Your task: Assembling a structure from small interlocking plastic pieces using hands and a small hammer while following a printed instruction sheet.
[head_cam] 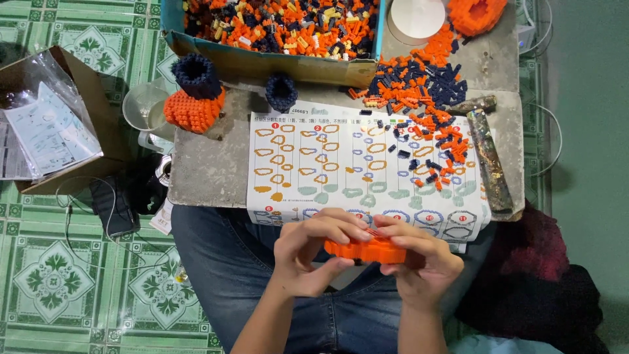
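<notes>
We pinch the flat orange brick ring (367,250) between left hand (311,252) and right hand (419,259) over our lap, seemingly pressing bricks together; adding another from the loose pile (419,85) demands careful alignment.

A grey desk (209,164) is being seen across the upper centre of the frame. An instruction sheet (341,167), loose orange and navy bricks (426,92), a box of bricks (275,29), a hammer (488,154) and two small brick builds are being carried on it.
</notes>
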